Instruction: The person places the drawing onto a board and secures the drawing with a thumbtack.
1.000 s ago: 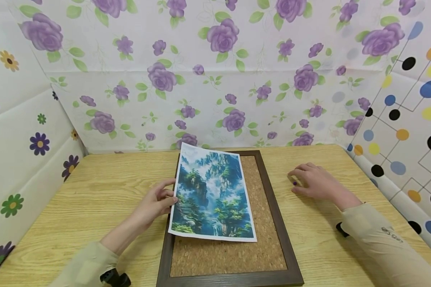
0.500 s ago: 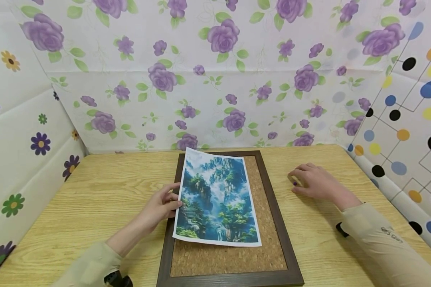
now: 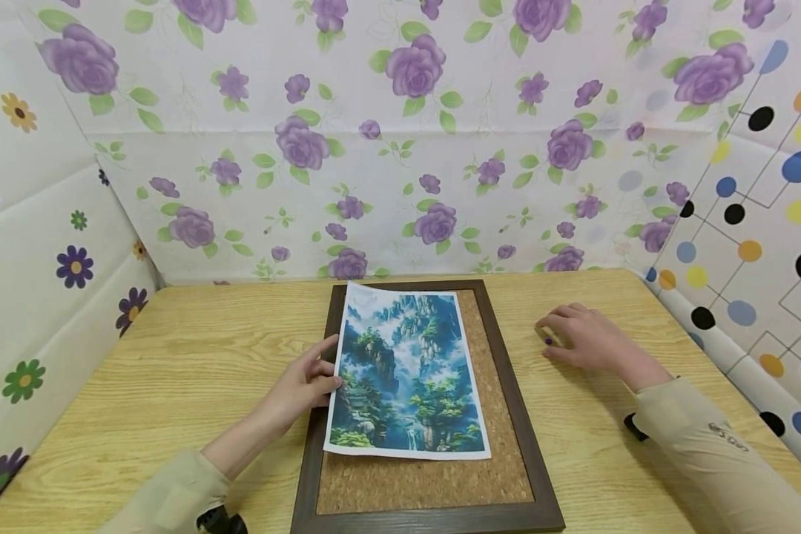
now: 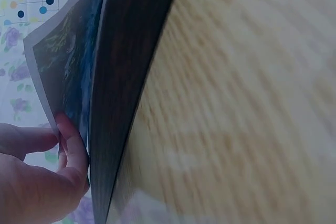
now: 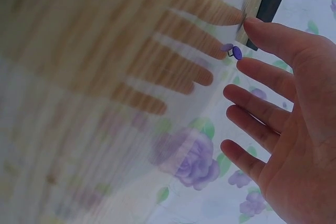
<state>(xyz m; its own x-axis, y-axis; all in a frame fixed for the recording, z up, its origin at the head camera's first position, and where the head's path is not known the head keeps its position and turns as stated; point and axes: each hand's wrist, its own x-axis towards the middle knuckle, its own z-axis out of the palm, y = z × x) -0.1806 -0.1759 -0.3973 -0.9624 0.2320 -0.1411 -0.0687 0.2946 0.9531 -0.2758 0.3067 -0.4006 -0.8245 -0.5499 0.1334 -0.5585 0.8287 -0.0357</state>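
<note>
A print of misty mountains and a waterfall lies over the cork board, its top left corner lifted. My left hand pinches the print's left edge between thumb and fingers, over the board's dark wooden frame. In the left wrist view the fingers are at the sheet's edge, and the paper bows away from the frame. Right of the board, my right hand is low over the table with spread fingers. A purple thumbtack sits by the index fingertip; the thumb is apart from it.
The light wooden table carries the board near its middle. Behind it hangs a sheet with purple roses. Patterned sheets with daisies and coloured dots close the left and right sides.
My left hand has moved the print slightly right and toward me, lowering it over the cork. The right hand and the thumbtack have stayed where they were.
</note>
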